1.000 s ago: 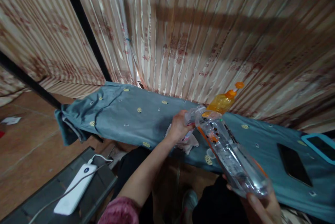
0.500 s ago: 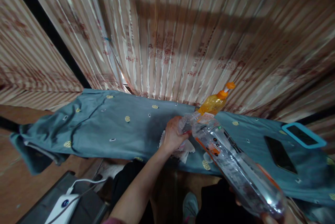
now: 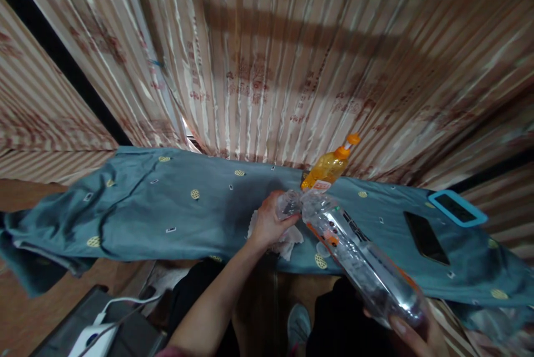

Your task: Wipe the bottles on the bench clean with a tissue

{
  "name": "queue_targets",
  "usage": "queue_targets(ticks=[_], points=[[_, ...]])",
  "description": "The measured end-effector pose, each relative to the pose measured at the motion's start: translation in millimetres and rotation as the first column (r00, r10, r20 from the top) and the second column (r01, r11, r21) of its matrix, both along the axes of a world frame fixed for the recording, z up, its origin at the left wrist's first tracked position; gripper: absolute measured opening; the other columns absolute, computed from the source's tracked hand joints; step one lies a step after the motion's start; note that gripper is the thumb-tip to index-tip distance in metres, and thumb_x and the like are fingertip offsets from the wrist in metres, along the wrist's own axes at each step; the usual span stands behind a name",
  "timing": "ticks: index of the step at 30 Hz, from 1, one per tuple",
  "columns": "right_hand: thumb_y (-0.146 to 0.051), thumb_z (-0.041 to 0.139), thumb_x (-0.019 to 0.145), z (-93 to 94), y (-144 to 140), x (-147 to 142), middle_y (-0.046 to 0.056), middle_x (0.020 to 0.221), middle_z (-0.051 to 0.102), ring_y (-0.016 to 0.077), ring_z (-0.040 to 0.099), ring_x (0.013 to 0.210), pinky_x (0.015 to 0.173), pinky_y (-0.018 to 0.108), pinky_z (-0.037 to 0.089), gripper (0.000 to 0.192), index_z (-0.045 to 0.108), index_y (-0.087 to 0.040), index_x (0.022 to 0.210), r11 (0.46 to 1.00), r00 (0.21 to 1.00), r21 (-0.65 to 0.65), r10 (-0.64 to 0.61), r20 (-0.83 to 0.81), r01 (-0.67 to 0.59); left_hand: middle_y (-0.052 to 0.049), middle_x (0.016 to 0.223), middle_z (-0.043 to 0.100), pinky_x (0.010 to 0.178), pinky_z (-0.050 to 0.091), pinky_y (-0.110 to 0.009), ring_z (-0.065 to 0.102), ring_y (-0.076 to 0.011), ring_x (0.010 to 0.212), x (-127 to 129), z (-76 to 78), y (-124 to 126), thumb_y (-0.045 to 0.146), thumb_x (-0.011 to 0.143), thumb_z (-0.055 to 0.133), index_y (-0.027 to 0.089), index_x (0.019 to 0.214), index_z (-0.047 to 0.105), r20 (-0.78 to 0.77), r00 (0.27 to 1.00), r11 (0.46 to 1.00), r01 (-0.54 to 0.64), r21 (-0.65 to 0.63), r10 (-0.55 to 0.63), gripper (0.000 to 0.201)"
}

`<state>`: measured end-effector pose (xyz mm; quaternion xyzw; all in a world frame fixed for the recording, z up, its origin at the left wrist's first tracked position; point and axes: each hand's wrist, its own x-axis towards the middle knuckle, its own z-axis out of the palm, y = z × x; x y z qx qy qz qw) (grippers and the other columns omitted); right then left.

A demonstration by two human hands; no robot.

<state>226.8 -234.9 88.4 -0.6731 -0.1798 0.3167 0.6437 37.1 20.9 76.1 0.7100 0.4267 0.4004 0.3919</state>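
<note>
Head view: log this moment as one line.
left hand: grips neck of clear bottle | right hand: holds its base | orange bottle: upright on blue cloth

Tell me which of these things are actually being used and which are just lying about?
In use:
left hand at the neck of the clear plastic bottle
right hand holding its base
white tissue under the left hand

Lying about:
orange bottle
black phone
blue-cased phone
power bank
</note>
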Motion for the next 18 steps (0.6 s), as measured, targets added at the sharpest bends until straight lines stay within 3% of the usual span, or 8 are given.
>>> queue_targets(ticks=[3, 5, 9, 13, 15, 18], points=[[-0.05, 0.082, 0.078, -31.7, 4.8, 5.1, 0.008, 0.105, 0.081, 0.0269, 0.077, 0.084, 0.07, 0.035, 0.064, 0.051, 0.071, -0.031, 0.124, 0.987, 0.964, 0.143, 0.102, -0.247, -0.068, -0.005, 0.116, 0.075, 0.099, 0.057, -0.041, 0.073, -0.0284, 0.109, -1.0, 1.6, 1.3, 0.028, 0.074, 0.086, 0.024, 0.12, 0.064, -0.013, 1.0, 1.0, -0.002, -0.01, 0.001, 0.052], [-0.054, 0.079, 0.076, -49.0, 9.8, 9.9, 0.008, 0.095, 0.081, 0.0309, 0.077, 0.078, 0.067, 0.044, 0.064, 0.042, 0.076, -0.032, 0.112, 0.977, 0.943, 0.206, 0.111, -0.314, -0.046, -0.005, 0.117, 0.075, 0.101, 0.057, -0.042, 0.073, -0.0289, 0.111, -2.7, 1.9, 3.0, 0.028, 0.076, 0.084, 0.023, 0.12, 0.063, -0.018, 1.0, 1.0, -0.014, 0.001, 0.014, 0.049], [-0.059, 0.08, 0.069, -64.9, 12.2, 23.1, 0.016, 0.098, 0.081, 0.0341, 0.077, 0.076, 0.074, 0.054, 0.064, 0.045, 0.083, -0.028, 0.102, 0.962, 0.877, 0.206, 0.25, -0.411, -0.178, -0.007, 0.12, 0.074, 0.103, 0.056, -0.043, 0.072, -0.03, 0.115, -5.9, -1.5, 6.3, 0.029, 0.075, 0.083, 0.022, 0.12, 0.063, -0.016, 0.999, 0.997, -0.028, 0.065, 0.029, 0.051], [-0.065, 0.076, 0.07, -51.9, 3.4, 22.4, 0.017, 0.106, 0.08, 0.035, 0.077, 0.079, 0.069, 0.051, 0.064, 0.051, 0.081, -0.029, 0.105, 0.971, 0.837, 0.196, 0.216, -0.503, -0.133, -0.008, 0.121, 0.074, 0.104, 0.056, -0.042, 0.071, -0.0287, 0.116, -9.6, -5.1, 7.9, 0.032, 0.076, 0.085, 0.021, 0.122, 0.063, 0.004, 1.0, 0.989, -0.019, 0.148, 0.019, 0.052], [-0.069, 0.076, 0.071, -36.3, 0.3, 13.3, 0.017, 0.112, 0.08, 0.0306, 0.077, 0.08, 0.065, 0.04, 0.062, 0.058, 0.079, -0.029, 0.114, 0.979, 0.847, 0.197, 0.144, -0.511, -0.047, -0.007, 0.12, 0.074, 0.102, 0.057, -0.041, 0.072, -0.0276, 0.114, -11.9, -5.2, 8.0, 0.035, 0.077, 0.086, 0.021, 0.123, 0.064, 0.02, 1.0, 0.983, -0.015, 0.185, 0.012, 0.053], [-0.056, 0.097, 0.055, -16.0, -0.3, 0.8, 0.014, 0.104, 0.082, 0.0274, 0.079, 0.082, 0.068, 0.031, 0.063, 0.059, 0.082, -0.029, 0.106, 0.985, 0.807, 0.17, 0.079, -0.585, 0.027, -0.006, 0.117, 0.075, 0.099, 0.058, -0.04, 0.073, -0.027, 0.11, -14.7, -3.2, 7.7, 0.041, 0.077, 0.088, 0.021, 0.122, 0.065, 0.054, 0.998, 0.976, -0.021, 0.215, 0.01, 0.054]])
